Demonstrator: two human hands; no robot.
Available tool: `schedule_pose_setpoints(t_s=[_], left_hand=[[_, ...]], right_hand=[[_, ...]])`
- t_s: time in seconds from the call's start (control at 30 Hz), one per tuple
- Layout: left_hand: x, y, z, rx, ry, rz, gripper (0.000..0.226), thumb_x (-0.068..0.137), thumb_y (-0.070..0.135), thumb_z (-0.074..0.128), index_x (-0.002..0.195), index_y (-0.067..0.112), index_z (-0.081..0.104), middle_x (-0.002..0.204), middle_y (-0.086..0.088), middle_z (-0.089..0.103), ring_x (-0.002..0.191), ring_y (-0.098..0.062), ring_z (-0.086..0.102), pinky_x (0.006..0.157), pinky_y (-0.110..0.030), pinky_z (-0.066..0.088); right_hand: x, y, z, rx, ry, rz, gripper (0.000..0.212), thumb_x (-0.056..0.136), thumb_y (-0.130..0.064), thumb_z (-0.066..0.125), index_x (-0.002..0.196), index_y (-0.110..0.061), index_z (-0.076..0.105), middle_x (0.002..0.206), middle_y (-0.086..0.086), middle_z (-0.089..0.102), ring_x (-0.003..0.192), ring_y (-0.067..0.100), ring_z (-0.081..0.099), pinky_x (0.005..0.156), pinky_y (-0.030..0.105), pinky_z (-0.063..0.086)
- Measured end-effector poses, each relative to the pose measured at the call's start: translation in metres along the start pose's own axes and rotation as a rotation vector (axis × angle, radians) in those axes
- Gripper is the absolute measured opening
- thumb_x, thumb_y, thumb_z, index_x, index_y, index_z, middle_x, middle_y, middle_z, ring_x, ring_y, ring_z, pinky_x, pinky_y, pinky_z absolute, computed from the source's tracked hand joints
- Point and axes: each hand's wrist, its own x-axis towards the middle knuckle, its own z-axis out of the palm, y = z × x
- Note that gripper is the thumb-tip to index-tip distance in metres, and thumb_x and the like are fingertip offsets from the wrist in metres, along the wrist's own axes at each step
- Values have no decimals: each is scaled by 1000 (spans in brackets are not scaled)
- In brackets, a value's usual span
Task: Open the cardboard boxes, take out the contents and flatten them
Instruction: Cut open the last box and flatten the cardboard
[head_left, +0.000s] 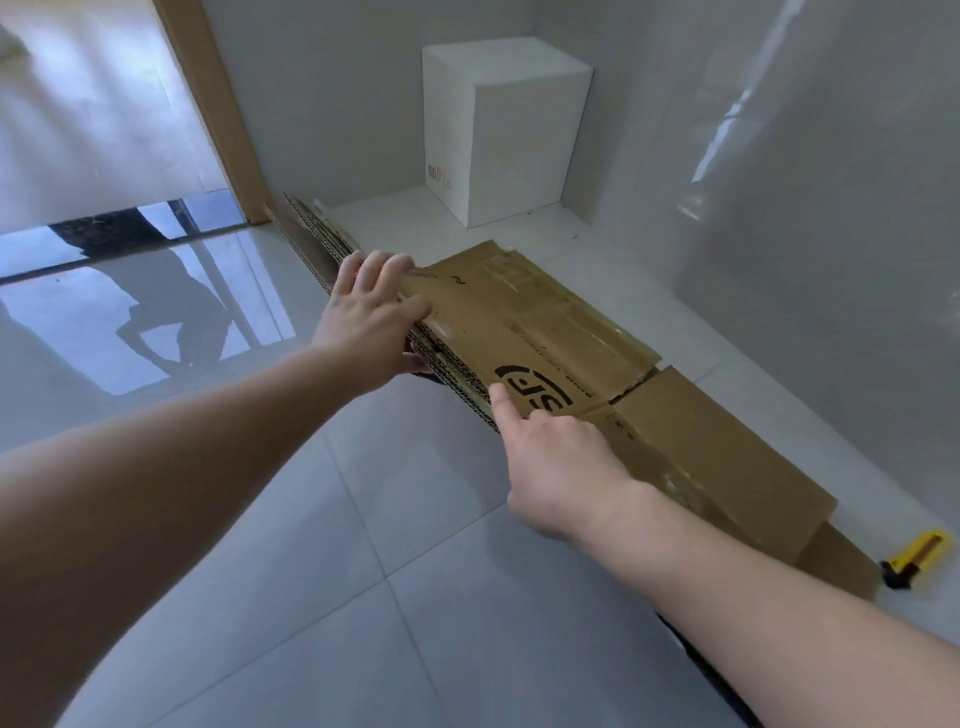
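A stack of flattened brown cardboard boxes (550, 332) lies on the tiled floor along the wall, the top sheet printed with a black logo. My left hand (371, 317) grips the stack's near-left edge, fingers over the top and thumb underneath. My right hand (550, 457) holds the front edge further right, its thumb pressed on the top sheet by the logo and its other fingers hidden under the cardboard. More flattened cardboard (317, 234) pokes out behind the left hand toward the doorframe.
A closed white box (504, 135) stands in the corner against the wall. A yellow utility knife (917, 558) lies on the floor at the right, beside the stack's end. A wooden doorframe (218, 109) and a glossy floor lie to the left.
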Motion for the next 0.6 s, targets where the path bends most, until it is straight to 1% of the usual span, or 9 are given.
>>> schedule_pose_setpoints(t_s=[0.07, 0.13, 0.23, 0.3, 0.33, 0.4, 0.5, 0.57, 0.6], left_hand=[[23, 3, -12, -36, 2, 142, 64, 68, 63, 65, 112, 16, 62, 135, -11, 50, 131, -30, 39, 113, -52, 20], [39, 4, -32, -104, 53, 249, 73, 74, 70, 53, 118, 12, 59, 126, -7, 60, 121, -26, 52, 111, -48, 28], [61, 5, -62, -154, 207, 371, 87, 72, 76, 53, 124, 7, 57, 124, -7, 62, 118, -24, 55, 111, -43, 29], [79, 7, -81, -155, 298, 422, 86, 70, 75, 58, 121, 6, 56, 115, -8, 65, 109, -25, 60, 108, -46, 33], [90, 9, -89, -147, 328, 436, 84, 70, 74, 59, 119, 6, 56, 108, -8, 67, 103, -26, 62, 107, -47, 36], [112, 14, -102, -126, 345, 476, 82, 71, 77, 53, 116, 9, 54, 96, -6, 67, 90, -27, 64, 100, -44, 42], [132, 28, -121, -187, 207, 436, 89, 61, 88, 45, 120, 21, 46, 93, -2, 68, 75, -27, 66, 71, -36, 53], [140, 37, -139, -130, 158, 396, 86, 58, 85, 45, 115, 22, 57, 81, 0, 69, 65, -25, 65, 57, -30, 48], [143, 38, -149, -94, 172, 419, 82, 60, 85, 43, 105, 19, 63, 71, 0, 67, 57, -23, 63, 51, -26, 43]], right_hand=[[-5, 20, -23, 21, -2, 18, 86, 87, -13, 50, 153, -16, -4, 112, 11, 55, 101, 30, 57, 69, 32, 36], [-10, 43, -54, 77, -18, 57, 87, 84, -9, 48, 153, -20, -2, 101, 7, 52, 94, 29, 53, 69, 32, 38], [-19, 73, -102, 129, -26, 99, 88, 82, -7, 46, 153, -28, 0, 83, -1, 43, 86, 24, 43, 70, 31, 40], [-26, 90, -129, 140, -16, 93, 86, 83, -5, 45, 153, -32, 4, 74, -5, 38, 86, 23, 42, 69, 29, 38], [-29, 98, -140, 138, -13, 82, 85, 84, -5, 46, 152, -34, 6, 77, -5, 42, 87, 22, 43, 69, 27, 36], [-37, 113, -160, 119, -9, 54, 84, 85, -6, 48, 152, -37, 9, 96, 0, 56, 91, 23, 47, 70, 25, 36], [-45, 132, -182, 67, 18, 13, 84, 85, -6, 51, 152, -38, 12, 122, 1, 58, 107, 25, 53, 81, 26, 43], [-51, 140, -198, 41, 21, 21, 83, 86, -6, 53, 151, -39, 13, 135, 4, 53, 116, 26, 52, 88, 28, 45], [-56, 143, -208, 32, 12, 28, 83, 87, -7, 52, 152, -38, 12, 135, 6, 53, 116, 27, 52, 87, 29, 45]])
